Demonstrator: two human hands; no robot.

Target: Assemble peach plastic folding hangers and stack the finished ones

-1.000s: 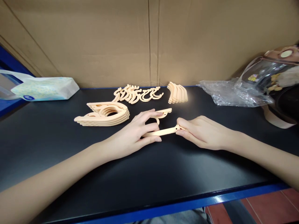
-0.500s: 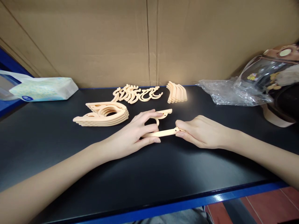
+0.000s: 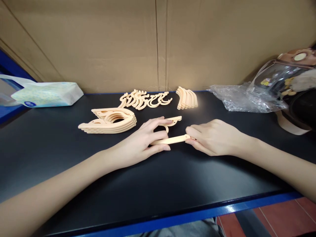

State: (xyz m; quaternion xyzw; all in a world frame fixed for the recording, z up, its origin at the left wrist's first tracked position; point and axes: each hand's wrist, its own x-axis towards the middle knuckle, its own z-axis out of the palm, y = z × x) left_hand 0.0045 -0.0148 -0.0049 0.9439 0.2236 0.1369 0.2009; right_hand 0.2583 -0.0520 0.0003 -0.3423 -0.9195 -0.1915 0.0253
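Note:
My left hand [image 3: 145, 140] is closed around a cream plastic folding hanger [image 3: 172, 140], thumb at its near side and fingers over the far side. My right hand [image 3: 213, 137] pinches the right end of the hanger's near arm, where a small pivot hole shows; most of what lies inside those fingers is hidden. To the left of my left hand lies a neat stack of folded hanger pieces [image 3: 108, 123]. Farther back are a heap of loose hanger hooks [image 3: 140, 99] and a row of curved hanger arms [image 3: 187, 98].
A tissue pack [image 3: 49, 94] lies at the back left of the black table [image 3: 158, 194]. On the right are a crumpled clear plastic bag [image 3: 249, 98] and a transparent bag with a brown top [image 3: 283, 74]. A cardboard wall [image 3: 111, 42] closes off the back.
My right hand has rolled slightly at the end of the hanger arm, its knuckles a little higher. My left hand keeps the same hold.

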